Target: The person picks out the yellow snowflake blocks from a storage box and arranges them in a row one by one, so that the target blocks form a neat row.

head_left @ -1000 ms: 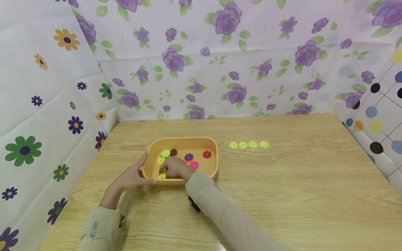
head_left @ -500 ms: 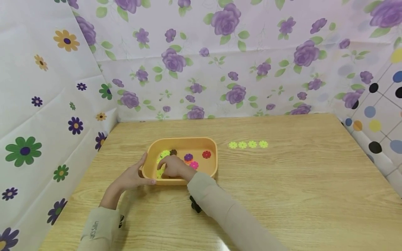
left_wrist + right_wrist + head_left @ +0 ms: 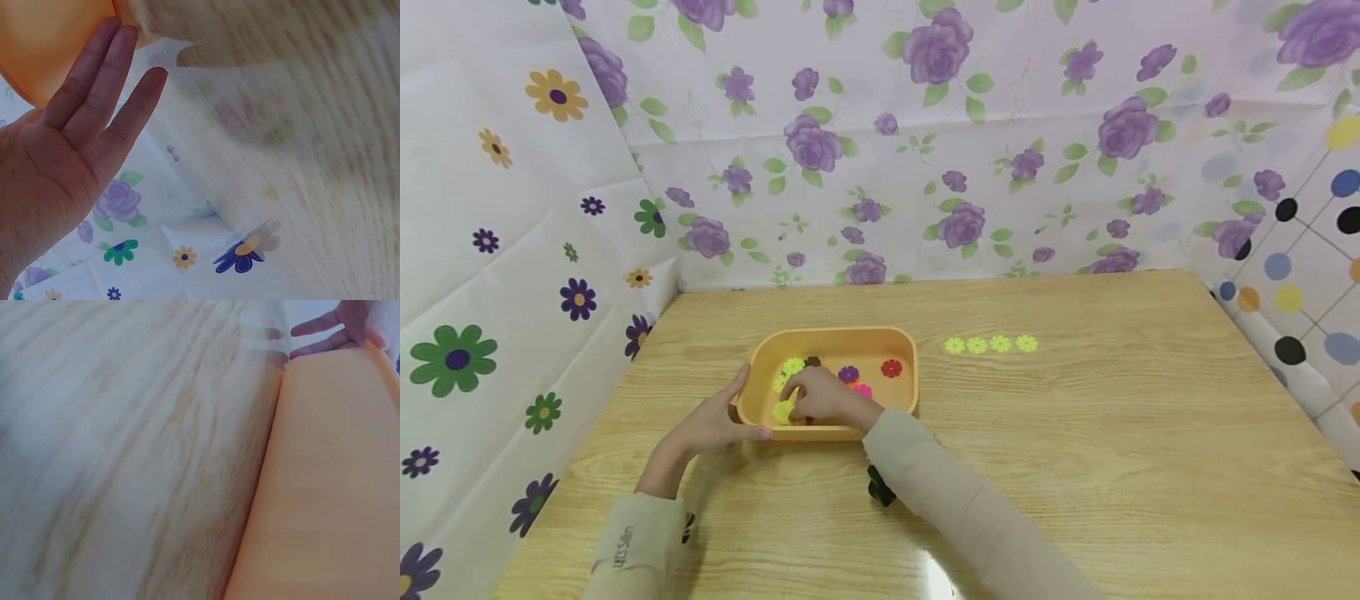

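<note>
In the head view, an orange plastic tray (image 3: 842,433) sits on the table with loose flower-shaped discs in it. My left hand (image 3: 709,423) holds its near-left corner, the thumb along the front rim and the other fingers at the left side. In the left wrist view those fingers (image 3: 94,94) look mostly straight against the tray's outside. My right hand (image 3: 823,393) is inside the tray, thumb and index finger pinching a yellow-green flower-shaped disc (image 3: 782,412). Its fingertips are partly hidden. More yellow-green discs (image 3: 793,367) lie just beyond it.
A row of several yellow-green discs (image 3: 977,345) lies on the table (image 3: 1075,442) right of the tray. Inside the tray are a red disc (image 3: 891,368), a purple disc (image 3: 848,374), a pink disc (image 3: 862,391) and a dark brown disc (image 3: 812,362). Flowered cloths (image 3: 880,208) stand around the table.
My right hand has shifted slightly to the right and away from me inside the tray, and the yellow-green disc at its fingertips has moved a little. My left hand stays on the tray's corner.
</note>
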{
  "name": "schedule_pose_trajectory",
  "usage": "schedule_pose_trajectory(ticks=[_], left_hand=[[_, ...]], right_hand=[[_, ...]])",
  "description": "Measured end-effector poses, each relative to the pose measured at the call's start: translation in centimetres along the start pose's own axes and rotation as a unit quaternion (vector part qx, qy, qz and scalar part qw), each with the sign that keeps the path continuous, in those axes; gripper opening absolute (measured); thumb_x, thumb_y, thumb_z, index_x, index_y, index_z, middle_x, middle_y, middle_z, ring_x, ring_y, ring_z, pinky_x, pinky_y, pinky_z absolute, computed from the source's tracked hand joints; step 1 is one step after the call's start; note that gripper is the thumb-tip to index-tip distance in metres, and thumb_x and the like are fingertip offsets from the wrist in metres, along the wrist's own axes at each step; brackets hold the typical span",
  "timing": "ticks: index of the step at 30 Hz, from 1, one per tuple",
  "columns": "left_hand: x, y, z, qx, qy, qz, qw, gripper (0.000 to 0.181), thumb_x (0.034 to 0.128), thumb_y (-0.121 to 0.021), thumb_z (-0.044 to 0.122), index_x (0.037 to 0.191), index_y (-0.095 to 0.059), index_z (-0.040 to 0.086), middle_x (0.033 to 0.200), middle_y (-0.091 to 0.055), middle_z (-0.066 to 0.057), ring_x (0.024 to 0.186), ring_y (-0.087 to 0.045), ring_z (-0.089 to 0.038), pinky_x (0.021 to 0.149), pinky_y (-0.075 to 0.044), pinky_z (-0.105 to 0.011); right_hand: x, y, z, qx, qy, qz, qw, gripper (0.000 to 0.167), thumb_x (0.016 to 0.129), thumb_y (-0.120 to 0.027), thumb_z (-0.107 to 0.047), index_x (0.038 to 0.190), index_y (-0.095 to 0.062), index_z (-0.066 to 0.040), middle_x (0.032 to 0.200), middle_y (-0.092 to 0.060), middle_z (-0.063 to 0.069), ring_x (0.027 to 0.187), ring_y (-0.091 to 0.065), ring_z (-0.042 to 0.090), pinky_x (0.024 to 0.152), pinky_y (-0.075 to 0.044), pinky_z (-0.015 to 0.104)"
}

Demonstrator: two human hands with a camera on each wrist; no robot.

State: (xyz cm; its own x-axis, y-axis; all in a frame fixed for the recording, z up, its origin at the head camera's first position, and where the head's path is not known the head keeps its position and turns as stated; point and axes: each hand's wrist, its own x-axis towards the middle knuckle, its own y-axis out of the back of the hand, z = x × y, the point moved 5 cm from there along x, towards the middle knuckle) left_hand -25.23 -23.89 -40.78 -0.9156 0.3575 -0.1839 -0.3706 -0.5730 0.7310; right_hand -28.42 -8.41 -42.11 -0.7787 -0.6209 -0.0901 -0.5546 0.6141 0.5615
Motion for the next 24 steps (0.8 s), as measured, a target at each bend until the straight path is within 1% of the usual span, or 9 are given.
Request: schedule_pose_trajectory(ticks=[2, 5, 8, 12, 17, 19, 24], left_hand=[[0.0, 0.0, 0.0, 0.001, 0.003, -0.001, 1.0000, 0.113, 0.0715, -0.077, 0.038, 0.146, 0.003, 0.006, 0.145, -0.014, -0.029, 0.109, -0.048, -0.032, 0.092, -0.036, -0.050], [0.0, 0.0, 0.1, -0.010, 0.006, -0.005, 0.9999, 0.114, 0.0717, -0.077, 0.037, 0.146, 0.004, 0.007, 0.145, -0.016, -0.030, 0.098, -0.055, -0.028, 0.088, -0.040, -0.046], [0.0, -0.1, 0.2, -0.024, 0.005, -0.008, 0.9997, 0.114, 0.0720, -0.077, 0.035, 0.146, 0.005, 0.007, 0.143, -0.020, -0.031, 0.090, -0.058, -0.023, 0.084, -0.042, -0.044], [0.0, 0.0, 0.3, -0.027, 0.001, -0.008, 0.9996, 0.114, 0.0718, -0.077, 0.034, 0.146, 0.005, 0.007, 0.141, -0.025, -0.032, 0.088, -0.059, -0.021, 0.083, -0.043, -0.043], [0.1, -0.1, 0.3, -0.020, 0.000, -0.007, 0.9998, 0.114, 0.0714, -0.077, 0.035, 0.146, 0.004, 0.005, 0.142, -0.022, -0.032, 0.089, -0.059, -0.022, 0.085, -0.042, -0.044], [0.2, -0.1, 0.2, -0.018, 0.001, -0.007, 0.9998, 0.114, 0.0713, -0.077, 0.035, 0.145, 0.004, 0.005, 0.143, -0.019, -0.031, 0.090, -0.059, -0.023, 0.086, -0.042, -0.045], [0.2, -0.1, 0.3, -0.021, 0.006, -0.006, 0.9997, 0.115, 0.0706, -0.078, 0.036, 0.145, 0.004, 0.004, 0.146, -0.012, -0.028, 0.092, -0.058, -0.024, 0.088, -0.040, -0.045]], right_hand=[[-0.3, 0.4, 0.0, 0.005, 0.004, 0.000, 1.0000, 0.027, 0.077, -0.070, -0.003, 0.103, -0.066, -0.001, 0.063, -0.062, -0.001, 0.054, -0.057, 0.010, 0.054, -0.046, 0.020], [-0.7, 1.0, 0.0, 0.015, 0.008, -0.001, 0.9998, 0.027, 0.078, -0.069, -0.003, 0.105, -0.065, -0.001, 0.063, -0.063, 0.001, 0.052, -0.059, 0.014, 0.057, -0.047, 0.020], [-1.1, 1.5, 0.0, 0.025, 0.010, 0.001, 0.9996, 0.027, 0.078, -0.069, -0.003, 0.105, -0.065, -0.002, 0.065, -0.064, 0.003, 0.054, -0.061, 0.017, 0.060, -0.047, 0.020], [-1.6, 2.2, 0.1, 0.036, 0.012, 0.001, 0.9993, 0.028, 0.079, -0.068, -0.002, 0.106, -0.064, -0.002, 0.067, -0.064, 0.003, 0.057, -0.062, 0.020, 0.060, -0.048, 0.022], [-2.2, 3.1, 0.4, 0.034, 0.024, 0.005, 0.9991, 0.028, 0.080, -0.068, -0.004, 0.107, -0.063, -0.003, 0.068, -0.063, 0.001, 0.061, -0.064, 0.027, 0.063, -0.047, 0.022], [-2.5, 3.6, 0.5, 0.032, 0.028, 0.007, 0.9991, 0.029, 0.080, -0.067, -0.005, 0.108, -0.062, -0.003, 0.069, -0.063, 0.001, 0.063, -0.064, 0.029, 0.061, -0.046, 0.022], [-3.4, 4.7, 0.6, 0.056, 0.035, 0.011, 0.9978, 0.032, 0.080, -0.066, -0.003, 0.112, -0.060, 0.001, 0.071, -0.063, 0.001, 0.065, -0.063, 0.035, 0.042, -0.037, 0.024]])
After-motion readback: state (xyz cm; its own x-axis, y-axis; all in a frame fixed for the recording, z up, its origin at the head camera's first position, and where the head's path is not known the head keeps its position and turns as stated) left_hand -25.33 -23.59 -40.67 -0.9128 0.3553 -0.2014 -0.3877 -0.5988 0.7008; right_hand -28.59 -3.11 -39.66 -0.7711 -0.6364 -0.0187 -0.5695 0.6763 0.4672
